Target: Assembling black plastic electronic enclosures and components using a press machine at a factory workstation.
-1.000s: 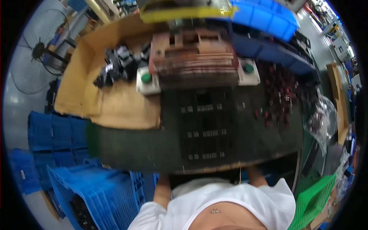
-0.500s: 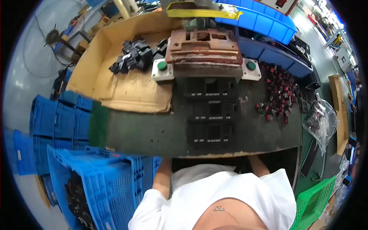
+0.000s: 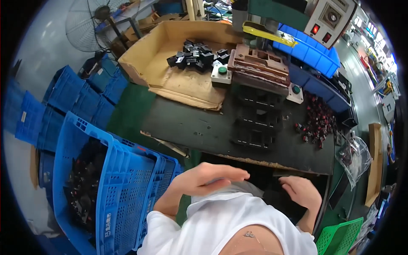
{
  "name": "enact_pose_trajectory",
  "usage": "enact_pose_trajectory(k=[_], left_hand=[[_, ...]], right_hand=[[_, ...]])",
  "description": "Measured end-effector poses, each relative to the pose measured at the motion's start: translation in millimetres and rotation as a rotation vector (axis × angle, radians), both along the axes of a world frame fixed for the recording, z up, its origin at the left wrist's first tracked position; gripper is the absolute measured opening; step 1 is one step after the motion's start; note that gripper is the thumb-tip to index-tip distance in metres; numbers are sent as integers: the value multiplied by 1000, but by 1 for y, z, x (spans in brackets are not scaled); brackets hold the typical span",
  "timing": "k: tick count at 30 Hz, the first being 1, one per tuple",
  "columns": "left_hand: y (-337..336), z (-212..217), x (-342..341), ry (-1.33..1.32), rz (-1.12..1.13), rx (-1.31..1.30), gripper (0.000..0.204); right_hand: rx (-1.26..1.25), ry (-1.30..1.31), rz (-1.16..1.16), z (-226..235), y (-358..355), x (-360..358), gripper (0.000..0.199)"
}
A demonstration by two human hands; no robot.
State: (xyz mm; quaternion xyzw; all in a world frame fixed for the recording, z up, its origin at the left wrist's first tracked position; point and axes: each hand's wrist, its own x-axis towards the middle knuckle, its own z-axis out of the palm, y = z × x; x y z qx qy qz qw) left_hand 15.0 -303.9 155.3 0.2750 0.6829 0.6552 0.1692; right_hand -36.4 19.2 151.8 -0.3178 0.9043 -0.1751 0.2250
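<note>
My left hand [image 3: 208, 176] is raised over my lap, just off the table's front edge. Its fingers are stretched out with the thumb apart, and nothing is held. To the right, my right hand [image 3: 301, 191] hovers below the same edge, empty, with its fingers slightly bent and apart. Beyond them on the dark table lie three black plastic panels [image 3: 254, 138] with cutouts, one behind another. Behind the panels stands a press with a copper-brown fixture block [image 3: 263, 59], flanked by a left green button [image 3: 222, 70] and a right green button [image 3: 296, 89].
An open cardboard box [image 3: 144, 63] holds several black parts [image 3: 197, 57]. Small red-and-black pieces [image 3: 316, 119] are heaped at the table's right. A blue crate [image 3: 123, 187] with dark parts stands at my left, a green basket [image 3: 340, 238] at my right. A control box [image 3: 331, 19] hangs above.
Both hands have come up from under the table's front edge into sight. The view has turned, so the table and press appear further right and tilted.
</note>
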Motion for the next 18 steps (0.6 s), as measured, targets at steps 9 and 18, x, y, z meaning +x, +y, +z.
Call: enact_pose_trajectory(k=[9,18], left_hand=[[-22,85,31,912,469,532,75],[-46,164,-12,1183,266,393,67]], right_hand=[[-1175,430,490,100,-20,-38,78],[-668,671,210,33,147,56,62]])
